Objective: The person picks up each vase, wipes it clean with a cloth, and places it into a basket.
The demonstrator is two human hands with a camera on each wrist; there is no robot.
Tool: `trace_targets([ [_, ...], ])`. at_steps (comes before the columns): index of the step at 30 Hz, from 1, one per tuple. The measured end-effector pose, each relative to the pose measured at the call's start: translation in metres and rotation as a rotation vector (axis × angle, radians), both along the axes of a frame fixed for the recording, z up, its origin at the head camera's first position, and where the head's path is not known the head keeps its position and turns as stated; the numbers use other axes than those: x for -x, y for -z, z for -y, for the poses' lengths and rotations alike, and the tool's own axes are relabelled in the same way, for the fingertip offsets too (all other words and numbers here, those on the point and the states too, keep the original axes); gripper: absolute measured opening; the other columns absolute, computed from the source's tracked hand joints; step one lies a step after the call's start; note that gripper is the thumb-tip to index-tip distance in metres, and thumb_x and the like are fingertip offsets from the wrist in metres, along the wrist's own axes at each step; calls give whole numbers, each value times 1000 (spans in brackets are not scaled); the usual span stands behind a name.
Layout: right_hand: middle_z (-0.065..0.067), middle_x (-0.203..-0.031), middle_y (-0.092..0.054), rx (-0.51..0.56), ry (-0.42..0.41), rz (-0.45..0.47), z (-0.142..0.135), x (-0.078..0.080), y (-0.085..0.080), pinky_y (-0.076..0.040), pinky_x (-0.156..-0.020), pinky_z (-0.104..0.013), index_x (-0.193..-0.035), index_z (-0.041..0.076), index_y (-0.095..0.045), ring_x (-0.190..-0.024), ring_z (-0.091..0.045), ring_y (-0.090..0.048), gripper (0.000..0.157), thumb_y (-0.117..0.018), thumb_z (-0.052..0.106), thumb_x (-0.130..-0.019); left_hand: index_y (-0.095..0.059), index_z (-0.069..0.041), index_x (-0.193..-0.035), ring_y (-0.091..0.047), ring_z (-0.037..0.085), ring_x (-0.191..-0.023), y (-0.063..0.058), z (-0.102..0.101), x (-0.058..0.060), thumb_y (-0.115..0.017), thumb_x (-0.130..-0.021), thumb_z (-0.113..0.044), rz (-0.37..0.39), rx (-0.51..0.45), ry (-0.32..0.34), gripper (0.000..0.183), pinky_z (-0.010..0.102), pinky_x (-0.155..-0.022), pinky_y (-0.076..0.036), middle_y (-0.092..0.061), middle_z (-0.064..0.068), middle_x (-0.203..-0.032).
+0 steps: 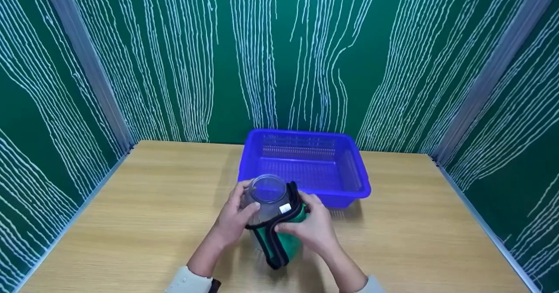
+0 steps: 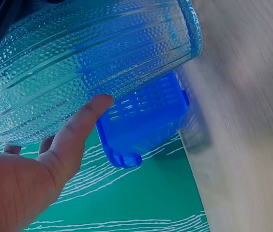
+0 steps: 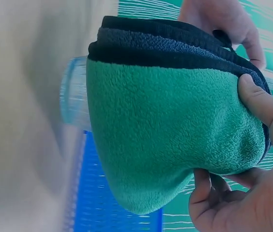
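Note:
A clear glass jar [image 1: 268, 206] with a pebbled, ribbed surface is tilted above the table, one round end facing up. My left hand [image 1: 232, 219] grips its left side, with the thumb across the front. Against the right and lower part of the jar lies a green towel [image 1: 290, 242] with black edging and a small white label. My right hand [image 1: 316, 226] pinches this towel between thumb and fingers. In the right wrist view, the towel [image 3: 165, 113] covers most of the jar, leaving one glass end [image 3: 74, 94] exposed.
Just behind the jar, a blue plastic basket [image 1: 362, 184] with perforated walls stands on the wooden table [image 1: 144, 214]. Green panels [image 1: 288, 79] with white wavy lines enclose the table at the back and sides, joined by grey corner posts [image 1: 489, 72].

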State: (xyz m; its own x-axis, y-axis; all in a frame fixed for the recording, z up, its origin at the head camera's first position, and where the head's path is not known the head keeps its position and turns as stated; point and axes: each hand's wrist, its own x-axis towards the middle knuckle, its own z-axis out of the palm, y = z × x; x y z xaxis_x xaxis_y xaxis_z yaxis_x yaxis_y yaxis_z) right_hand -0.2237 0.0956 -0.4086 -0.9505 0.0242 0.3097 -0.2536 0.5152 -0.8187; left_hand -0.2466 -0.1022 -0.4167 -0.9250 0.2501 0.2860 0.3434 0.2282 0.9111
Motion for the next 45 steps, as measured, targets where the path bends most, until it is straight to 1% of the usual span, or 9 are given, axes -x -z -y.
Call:
trace_targets([
  [9,5,-97,-52,-31,-1,-1,3,-1,-14,-41,-85,-36,-123,17,-50,-92,-13,-50,96,-82,49,-38,-36,-36,-119,-42,19,-109,0,-2,-1,-53,-83,-27,22,19,-41,40,41,-90,-36,-38,-4,-124],
  [13,5,-95,-52,-39,-1,-11,4,0,-16,-41,-83,-34,-122,19,-51,-90,-12,-50,94,-82,48,-38,-36,-35,-118,-40,20,-115,-1,-2,-1,-52,-84,-23,21,17,-30,39,44,-94,-35,-35,-1,-128],
  [20,5,-96,-53,-59,12,-13,5,1,-23,-43,-83,-33,-120,19,-53,-89,-13,-51,94,-81,51,-37,-36,-27,-118,-31,26,-125,-17,-5,-13,-50,-85,-16,56,-7,1,37,49,-97,-33,-29,6,-133],
  [22,5,-96,-53,-70,14,0,5,1,-25,-43,-83,-34,-121,19,-52,-89,-13,-51,94,-80,53,-37,-36,-29,-118,-30,25,-126,-16,-5,-12,-50,-85,-19,62,-6,-7,37,49,-97,-32,-29,2,-133],
  [27,6,-95,-52,-94,17,56,3,3,-24,-44,-81,-34,-118,22,-54,-88,-14,-51,93,-77,59,-36,-36,-37,-116,-27,20,-128,-2,-3,-3,-51,-85,-26,54,5,-35,36,51,-100,-27,-29,-5,-133],
  [35,4,-98,-53,-151,24,96,2,4,-19,-45,-78,-34,-117,20,-54,-89,-15,-51,96,-74,65,-35,-34,-29,-120,-24,25,-130,-28,-5,-22,-47,-87,-21,121,31,-32,37,50,-103,-23,-27,2,-135],
  [37,4,-98,-53,-161,26,106,2,4,-18,-46,-79,-35,-118,19,-54,-89,-16,-52,98,-73,66,-34,-33,-30,-120,-24,25,-130,-27,-5,-22,-47,-87,-23,129,41,-35,37,51,-102,-24,-27,1,-135],
  [40,4,-98,-54,-165,30,116,2,4,-16,-46,-79,-35,-118,19,-53,-89,-15,-52,99,-72,67,-34,-32,-34,-121,-25,24,-130,-19,-4,-17,-48,-87,-26,129,51,-46,38,50,-101,-26,-27,-2,-135],
  [45,2,-100,-55,-172,26,88,1,3,-13,-45,-80,-35,-117,17,-54,-92,-17,-53,97,-73,65,-34,-33,-41,-119,-29,22,-128,-3,-2,-7,-50,-86,-33,60,84,-76,38,48,-98,-33,-30,-7,-133],
])
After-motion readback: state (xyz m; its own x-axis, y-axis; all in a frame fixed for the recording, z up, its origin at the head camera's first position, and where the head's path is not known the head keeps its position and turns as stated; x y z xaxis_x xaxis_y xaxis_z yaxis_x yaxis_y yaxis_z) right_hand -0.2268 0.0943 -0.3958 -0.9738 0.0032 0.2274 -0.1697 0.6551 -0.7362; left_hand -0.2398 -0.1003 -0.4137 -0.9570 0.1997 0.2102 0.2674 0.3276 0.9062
